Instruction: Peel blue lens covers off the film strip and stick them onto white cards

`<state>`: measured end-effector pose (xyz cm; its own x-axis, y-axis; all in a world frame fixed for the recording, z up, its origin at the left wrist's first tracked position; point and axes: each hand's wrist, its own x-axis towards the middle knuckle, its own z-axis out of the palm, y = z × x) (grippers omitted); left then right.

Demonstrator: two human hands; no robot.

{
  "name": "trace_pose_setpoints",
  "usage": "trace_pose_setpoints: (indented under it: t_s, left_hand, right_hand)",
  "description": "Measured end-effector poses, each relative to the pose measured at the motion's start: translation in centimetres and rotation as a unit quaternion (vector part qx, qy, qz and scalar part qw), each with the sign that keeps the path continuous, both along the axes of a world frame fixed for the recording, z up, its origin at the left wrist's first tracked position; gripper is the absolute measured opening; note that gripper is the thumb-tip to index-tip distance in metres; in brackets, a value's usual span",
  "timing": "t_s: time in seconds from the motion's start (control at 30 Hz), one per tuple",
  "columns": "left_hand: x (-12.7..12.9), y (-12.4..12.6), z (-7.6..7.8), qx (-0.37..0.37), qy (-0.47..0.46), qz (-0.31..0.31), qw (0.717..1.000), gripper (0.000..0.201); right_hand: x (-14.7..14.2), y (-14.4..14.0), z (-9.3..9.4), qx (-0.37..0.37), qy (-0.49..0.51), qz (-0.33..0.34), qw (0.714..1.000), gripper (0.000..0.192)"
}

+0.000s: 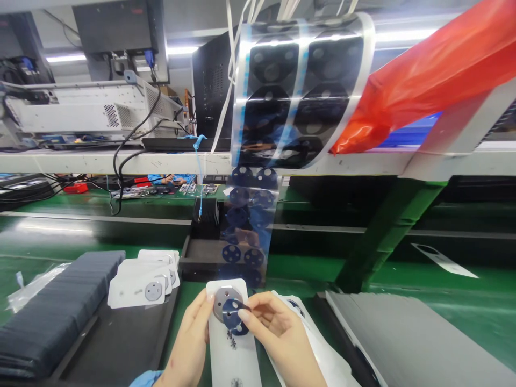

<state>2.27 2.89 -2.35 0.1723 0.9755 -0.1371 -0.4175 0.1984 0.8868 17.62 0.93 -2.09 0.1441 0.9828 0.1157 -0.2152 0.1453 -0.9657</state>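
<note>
My left hand [193, 333] grips the left edge of a white panel [236, 360] with rounded corners, its thumb at the top corner. Near the panel's top is a grey round area [221, 301] with small holes. Between thumb and fingertips, my right hand [282, 328] pinches a dark blue round film sticker [234, 318] with holes. This sticker lies over the lower right part of the grey round area; I cannot tell whether it touches. Under my right hand, more white panels [322, 349] lie partly hidden.
A strip of dark round stickers [242, 215] hangs from a film roll [302, 91] on the shelf. Left are a row of dark sheets [60, 312] and several white panels [137, 285]. Right is a grey stack [419, 333]. Red plastic [427, 75] hangs above; another person's hands [173, 178] show behind.
</note>
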Motion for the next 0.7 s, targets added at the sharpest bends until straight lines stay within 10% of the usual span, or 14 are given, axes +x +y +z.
trace_pose_setpoints:
  t_s: [0.7]
  left_hand:
    - [0.1,-1.2,0.8,-0.02,-0.09,-0.064,0.994,0.031]
  right_hand:
    - [-0.7,-0.6,0.6,-0.029,-0.025,-0.038,0.999,0.033]
